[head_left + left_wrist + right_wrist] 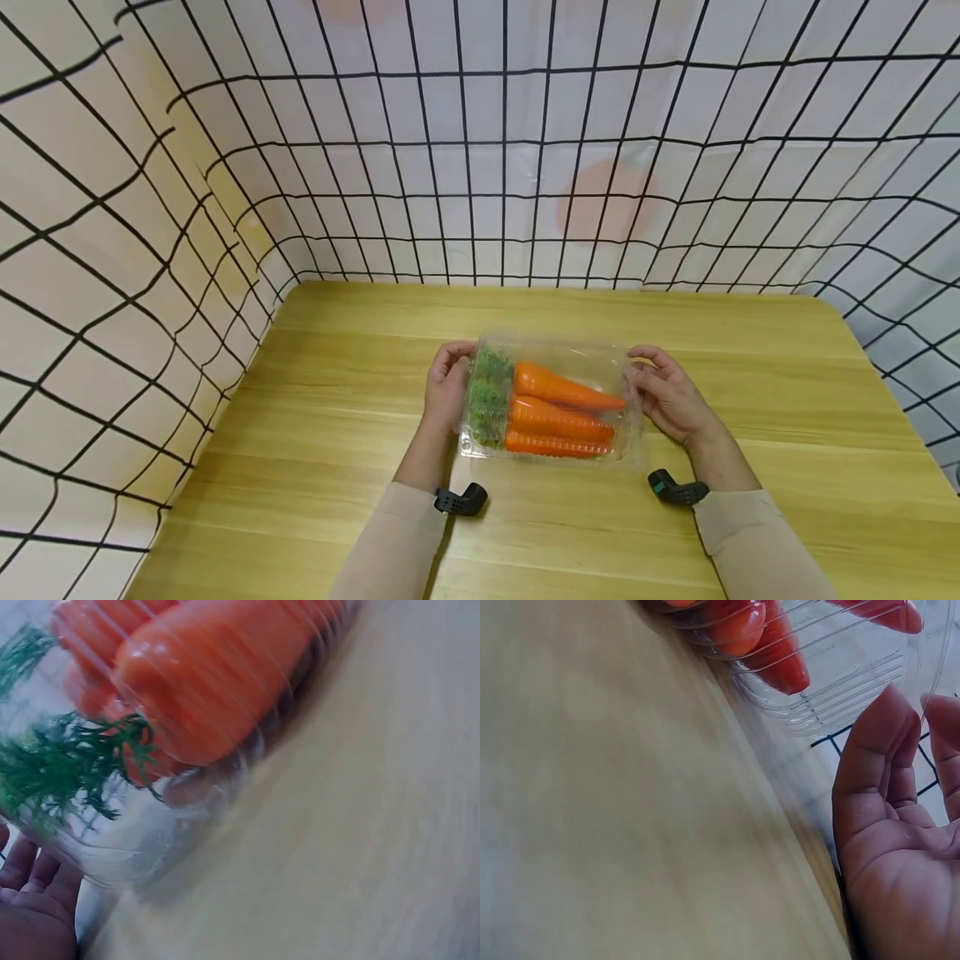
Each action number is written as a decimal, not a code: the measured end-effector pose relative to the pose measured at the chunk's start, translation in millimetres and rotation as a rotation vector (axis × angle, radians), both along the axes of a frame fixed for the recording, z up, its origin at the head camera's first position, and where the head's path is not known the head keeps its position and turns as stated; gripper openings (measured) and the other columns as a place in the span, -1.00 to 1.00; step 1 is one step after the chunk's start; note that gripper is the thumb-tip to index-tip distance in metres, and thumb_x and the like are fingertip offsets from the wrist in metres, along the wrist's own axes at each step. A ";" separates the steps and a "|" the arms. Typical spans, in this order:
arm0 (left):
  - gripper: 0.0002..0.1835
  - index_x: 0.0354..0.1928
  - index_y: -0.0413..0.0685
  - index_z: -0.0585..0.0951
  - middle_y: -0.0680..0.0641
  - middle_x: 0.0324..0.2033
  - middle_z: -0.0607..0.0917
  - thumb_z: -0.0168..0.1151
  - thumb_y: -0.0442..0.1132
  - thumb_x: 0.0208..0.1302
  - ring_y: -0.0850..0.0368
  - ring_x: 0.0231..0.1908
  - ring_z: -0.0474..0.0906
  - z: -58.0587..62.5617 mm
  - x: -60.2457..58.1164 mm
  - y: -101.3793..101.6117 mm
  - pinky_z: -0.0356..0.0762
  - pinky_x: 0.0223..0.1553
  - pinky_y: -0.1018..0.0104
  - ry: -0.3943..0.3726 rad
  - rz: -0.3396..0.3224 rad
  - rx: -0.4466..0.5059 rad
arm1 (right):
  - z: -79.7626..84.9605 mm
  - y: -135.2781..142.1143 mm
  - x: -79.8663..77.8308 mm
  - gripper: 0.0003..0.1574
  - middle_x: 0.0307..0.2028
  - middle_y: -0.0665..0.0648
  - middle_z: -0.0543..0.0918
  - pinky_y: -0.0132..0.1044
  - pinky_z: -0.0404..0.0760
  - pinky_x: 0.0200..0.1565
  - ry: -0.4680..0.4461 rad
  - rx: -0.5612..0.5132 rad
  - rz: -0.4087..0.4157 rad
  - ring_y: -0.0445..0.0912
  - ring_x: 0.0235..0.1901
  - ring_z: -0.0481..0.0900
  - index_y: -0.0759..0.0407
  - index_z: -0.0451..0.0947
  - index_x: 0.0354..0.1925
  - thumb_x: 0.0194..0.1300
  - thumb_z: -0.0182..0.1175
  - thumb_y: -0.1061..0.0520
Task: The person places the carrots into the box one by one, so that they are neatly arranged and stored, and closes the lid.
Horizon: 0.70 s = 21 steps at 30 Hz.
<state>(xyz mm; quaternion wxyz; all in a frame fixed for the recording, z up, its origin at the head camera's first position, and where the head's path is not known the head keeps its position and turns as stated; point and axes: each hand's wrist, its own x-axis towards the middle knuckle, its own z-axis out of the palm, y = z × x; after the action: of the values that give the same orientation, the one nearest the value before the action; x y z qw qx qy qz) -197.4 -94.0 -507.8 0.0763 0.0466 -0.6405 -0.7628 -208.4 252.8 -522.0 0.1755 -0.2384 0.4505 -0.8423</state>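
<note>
A clear plastic clamshell box (570, 346) lies lengthwise between my hands, over the middle of the table. Through its ribbed plastic show several orange carrots (562, 417), thick ends left and tips right. Their feathery green tops (489, 396) fill the box's left end. My left hand (447, 385) holds that end, fingers up along its far corner. On the opposite side my right hand (667, 396) holds the box; in the right wrist view, thumb and fingertips pinch its thin rim (934, 664). Part of the left fingers is hidden behind the box in the left wrist view.
The wooden table (330, 400) extends on all sides of the box. A black wire grid (465, 196) stands along its back and both sides, with pale sheeting behind it. A small black camera (463, 500) sits on each wrist.
</note>
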 end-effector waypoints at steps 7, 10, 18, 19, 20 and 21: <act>-0.70 0.13 -0.21 0.54 0.00 0.00 0.62 0.00 -0.21 0.54 0.22 -0.09 0.57 9.3 4.3 -14.8 0.59 -0.09 0.41 -0.083 -0.144 0.013 | 10.7 -2.3 4.2 -0.59 -0.16 0.03 0.71 -0.41 0.72 -0.29 -0.066 0.141 -0.103 -0.21 -0.29 0.71 0.05 0.48 0.17 0.58 -0.13 0.38; -0.66 0.21 -0.18 0.54 -0.13 0.13 0.62 0.09 -0.19 0.51 0.14 0.02 0.58 16.3 5.5 -25.6 0.58 0.07 0.31 -0.099 -0.225 -0.109 | 21.1 -2.0 7.8 -0.67 -0.19 -0.01 0.72 -0.37 0.72 -0.31 -0.082 0.301 -0.167 -0.21 -0.33 0.70 0.01 0.49 0.17 0.60 -0.05 0.28; -0.55 0.34 0.01 0.54 -0.13 0.30 0.59 0.17 -0.06 0.48 -0.11 0.32 0.48 41.7 11.2 -43.1 0.39 0.40 -0.09 -0.117 -0.366 -0.363 | 64.5 2.7 17.3 -0.34 0.09 0.29 0.64 -0.34 0.73 -0.12 0.077 0.897 -0.199 -0.23 -0.16 0.71 0.33 0.18 0.49 0.64 -0.05 0.00; -0.54 0.35 0.02 0.53 -0.13 0.31 0.58 0.17 -0.04 0.48 -0.13 0.32 0.48 43.9 11.8 -44.7 0.39 0.39 -0.11 -0.120 -0.376 -0.380 | 69.7 3.0 18.6 -0.32 0.13 0.36 0.62 -0.32 0.73 -0.10 0.083 0.938 -0.183 -0.21 -0.14 0.71 0.31 0.17 0.51 0.64 -0.06 -0.02; -0.53 0.35 0.03 0.53 -0.13 0.31 0.58 0.17 -0.04 0.48 -0.14 0.33 0.47 45.5 12.2 -46.2 0.40 0.39 -0.12 -0.122 -0.382 -0.397 | 74.5 3.0 20.2 -0.31 0.18 0.41 0.58 -0.29 0.73 -0.09 0.082 0.966 -0.162 -0.17 -0.10 0.71 0.29 0.16 0.52 0.64 -0.07 -0.04; -0.52 0.36 0.03 0.52 -0.13 0.32 0.57 0.17 -0.04 0.48 -0.15 0.33 0.47 47.1 12.7 -47.7 0.41 0.38 -0.12 -0.125 -0.388 -0.412 | 78.8 3.0 21.6 -0.30 0.22 0.45 0.55 -0.28 0.74 -0.09 0.086 0.991 -0.135 -0.14 -0.06 0.71 0.27 0.14 0.54 0.65 -0.08 -0.06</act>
<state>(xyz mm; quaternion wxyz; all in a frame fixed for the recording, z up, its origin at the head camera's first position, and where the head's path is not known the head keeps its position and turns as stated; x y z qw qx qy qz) -184.7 -141.7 -460.7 -0.1028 -0.0462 -0.7824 -0.6125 -186.8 255.8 -443.2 0.1939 -0.1311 0.8177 -0.5259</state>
